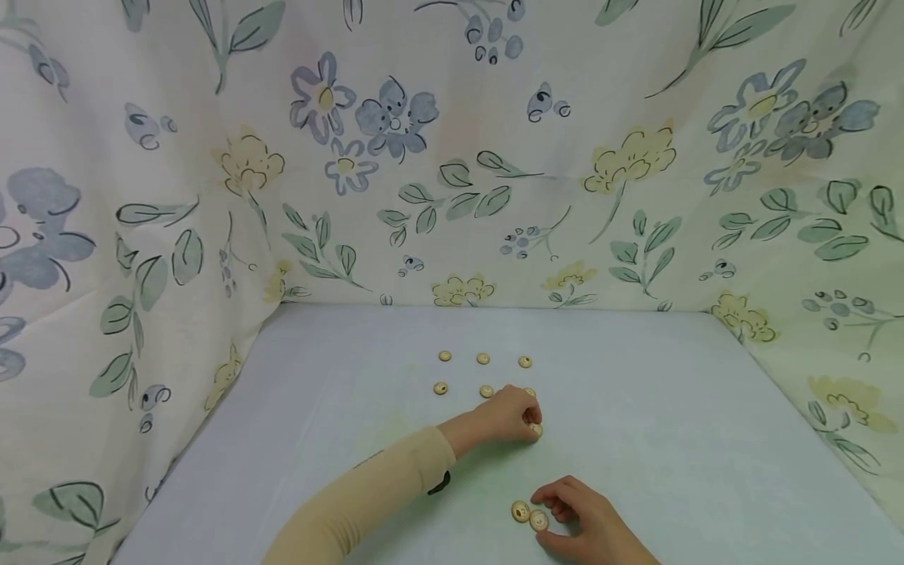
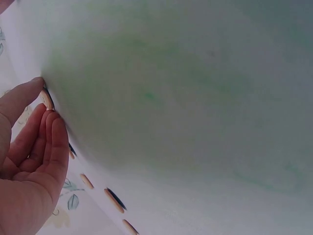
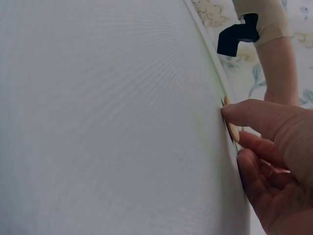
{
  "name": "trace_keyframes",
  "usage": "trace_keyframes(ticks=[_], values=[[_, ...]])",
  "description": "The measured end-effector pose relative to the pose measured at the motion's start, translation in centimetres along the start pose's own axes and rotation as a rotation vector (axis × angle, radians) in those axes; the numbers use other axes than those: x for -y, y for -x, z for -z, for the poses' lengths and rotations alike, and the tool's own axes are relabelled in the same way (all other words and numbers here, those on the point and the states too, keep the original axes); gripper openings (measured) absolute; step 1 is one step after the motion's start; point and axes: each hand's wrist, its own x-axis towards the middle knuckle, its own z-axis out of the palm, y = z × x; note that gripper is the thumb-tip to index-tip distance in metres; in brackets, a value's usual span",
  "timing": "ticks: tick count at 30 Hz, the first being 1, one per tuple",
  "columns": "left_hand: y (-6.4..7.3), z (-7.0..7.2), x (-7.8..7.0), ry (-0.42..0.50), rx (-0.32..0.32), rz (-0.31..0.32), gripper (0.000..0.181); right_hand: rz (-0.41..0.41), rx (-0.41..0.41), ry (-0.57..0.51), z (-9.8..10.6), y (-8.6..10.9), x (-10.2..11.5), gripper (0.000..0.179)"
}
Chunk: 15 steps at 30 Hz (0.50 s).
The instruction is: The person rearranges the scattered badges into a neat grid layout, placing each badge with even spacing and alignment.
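My left hand (image 1: 503, 416), reaching in from a beige sleeve, pinches a round wooden button (image 1: 536, 430) between thumb and forefinger, right at the table surface. The same button (image 2: 47, 99) shows edge-on between the fingertips in the left wrist view. Nearer the front, my right hand (image 1: 586, 522) has its thumb and forefinger curled at opposite edges of another wooden button (image 1: 539, 520). That button (image 3: 233, 128) appears edge-on in the right wrist view. Beside it on the left lies one more button (image 1: 520, 512), with a dark hole or mark on its face.
Beyond my left hand, several buttons lie in two rows; one is a back-row button (image 1: 483, 359), another a front-row button (image 1: 441, 388). One button (image 1: 530, 392) is partly hidden by the hand. Flower-printed cloth (image 1: 452, 227) rises around the pale table (image 1: 678, 408).
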Motion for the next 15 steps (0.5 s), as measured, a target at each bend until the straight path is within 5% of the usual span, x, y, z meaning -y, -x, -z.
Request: trace_keyframes(ticks=[15], values=[[0.79,0.14,0.25,0.023,-0.021,0.003,0.019,-0.028,0.012,-0.006,0.07,0.05,0.06,0.032]])
